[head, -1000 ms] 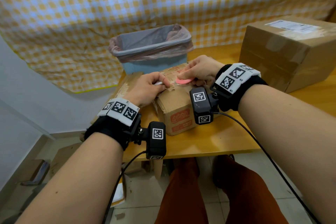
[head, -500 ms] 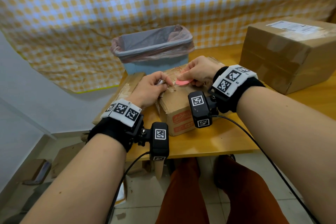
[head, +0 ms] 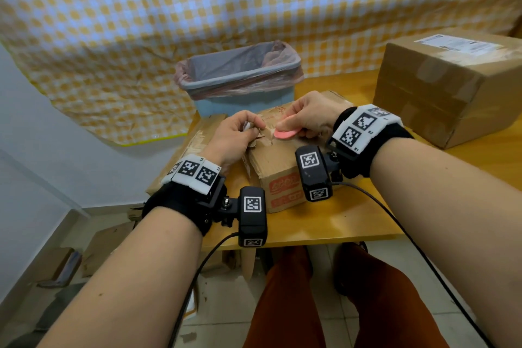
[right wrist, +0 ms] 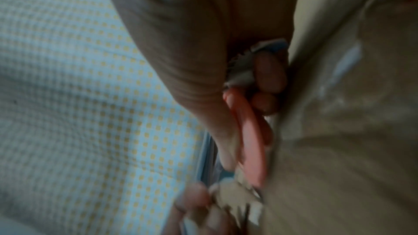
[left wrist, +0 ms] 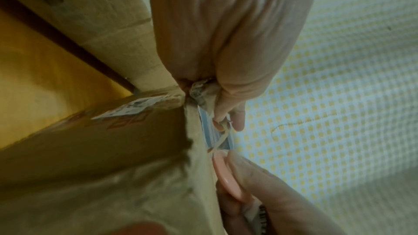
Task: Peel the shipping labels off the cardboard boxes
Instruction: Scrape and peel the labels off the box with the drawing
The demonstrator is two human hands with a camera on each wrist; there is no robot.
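Two hands on the small cardboard box (head: pixel 278 161), both working its top face. Left hand (head: pixel 236 135) has thumb and fingers pinched on a torn strip of label (head: pixel 248 128), lifted off the box top just ahead of its knuckles. Right hand (head: pixel 308 118) is curled around a pink scraper (head: pixel 285 133), plus some crumpled label scraps tucked under its fingers in the right wrist view.

Key relation: the scraper's tip points toward the left hand and sits just beside the pinched strip, at the peel line between the two hands. Scraper's long axis runs hand to hand, roughly flat on the box top. Right hand is the nearer one to the bond still holding; my read is the next push goes leftward under the strip while the left hand pulls up and away.

Versus a second ago: left hand has risen and shifted a bit away from the body, strip more lifted; scraper roughly in the same spot.

Large box (head: pixel 452 85) well off to the right hand's outer side, its label (head: pixel 459 43) still stuck on. Bin (head: pixel 240 76) beyond both hands.
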